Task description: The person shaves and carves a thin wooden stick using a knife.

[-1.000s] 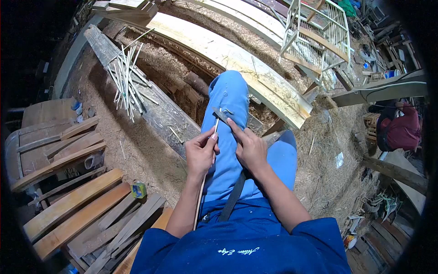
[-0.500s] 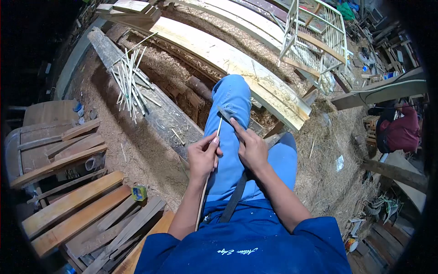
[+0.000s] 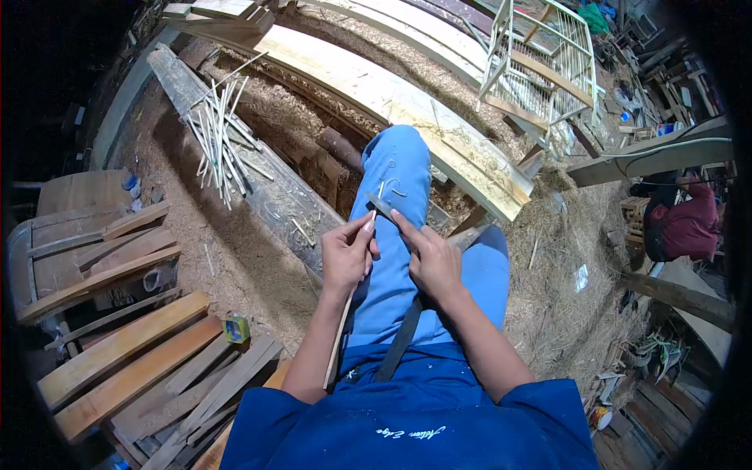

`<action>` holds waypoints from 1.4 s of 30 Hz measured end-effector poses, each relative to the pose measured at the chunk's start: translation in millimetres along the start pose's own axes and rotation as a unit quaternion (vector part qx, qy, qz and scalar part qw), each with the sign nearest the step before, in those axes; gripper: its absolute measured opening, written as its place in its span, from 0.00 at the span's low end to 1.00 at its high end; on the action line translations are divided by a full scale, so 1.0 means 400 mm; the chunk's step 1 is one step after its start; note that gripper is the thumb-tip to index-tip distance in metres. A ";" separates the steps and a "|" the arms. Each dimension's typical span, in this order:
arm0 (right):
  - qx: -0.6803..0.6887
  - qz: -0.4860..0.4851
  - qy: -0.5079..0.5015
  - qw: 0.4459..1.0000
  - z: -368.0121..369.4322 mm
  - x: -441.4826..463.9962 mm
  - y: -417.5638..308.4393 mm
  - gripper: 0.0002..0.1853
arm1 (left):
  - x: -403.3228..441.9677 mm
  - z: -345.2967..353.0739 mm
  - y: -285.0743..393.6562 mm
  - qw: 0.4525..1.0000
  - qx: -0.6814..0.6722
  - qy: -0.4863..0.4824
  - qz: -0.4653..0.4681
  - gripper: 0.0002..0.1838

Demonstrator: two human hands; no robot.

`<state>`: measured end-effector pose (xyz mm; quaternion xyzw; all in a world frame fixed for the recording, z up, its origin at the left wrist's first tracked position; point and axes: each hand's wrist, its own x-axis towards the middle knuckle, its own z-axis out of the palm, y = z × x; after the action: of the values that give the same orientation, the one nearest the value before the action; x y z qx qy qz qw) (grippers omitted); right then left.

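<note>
While the left hand (image 3: 347, 257) pinches a slim pale stick (image 3: 339, 337), right hand (image 3: 435, 260) gripping a flat blade (image 3: 381, 206), creased trousers (image 3: 388, 282) beneath

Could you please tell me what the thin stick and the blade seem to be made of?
Thin stick: probably bamboo or wood, seemingly unvarnished, given its pale, plain surface. Blade: likely metal, perhaps steel, given its flat, thin shape and grey finish.

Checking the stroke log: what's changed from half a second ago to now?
The blade in the right hand has moved back toward the left hand, with less stick between them. Nothing visibly taken up or let go; both holds and the stick pile stay as they were.
</note>
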<state>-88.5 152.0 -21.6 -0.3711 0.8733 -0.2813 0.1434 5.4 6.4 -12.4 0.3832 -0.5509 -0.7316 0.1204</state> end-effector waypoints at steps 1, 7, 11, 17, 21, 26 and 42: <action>-0.001 0.001 -0.001 1.000 0.001 -0.002 -0.001 0.39 | -0.005 0.001 -0.003 1.000 -0.009 0.003 -0.006 0.14; -0.025 0.002 0.000 1.000 0.007 0.006 0.001 0.37 | -0.048 -0.014 -0.014 1.000 -0.012 0.012 -0.024 0.15; -0.006 -0.004 0.019 1.000 0.022 0.021 0.021 0.40 | -0.106 -0.014 -0.004 0.998 0.000 0.018 -0.059 0.15; 0.036 -0.040 0.005 0.999 0.023 0.008 0.021 0.40 | -0.014 0.000 0.018 0.999 0.007 0.028 -0.018 0.17; 0.032 -0.048 -0.009 0.998 0.014 0.006 0.028 0.41 | 0.023 0.004 0.009 0.999 0.008 0.032 -0.012 0.17; 0.021 -0.028 0.005 0.999 0.004 0.007 0.018 0.40 | -0.010 0.002 -0.003 0.999 -0.007 0.026 -0.030 0.13; 0.034 -0.040 0.018 0.998 0.020 0.013 0.022 0.40 | -0.077 -0.017 -0.009 0.998 -0.021 0.040 -0.032 0.16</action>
<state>-93.6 150.2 -33.5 -0.3957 0.8502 -0.3225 0.1289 32.0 21.2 -3.2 0.4269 -0.5175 -0.7306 0.1269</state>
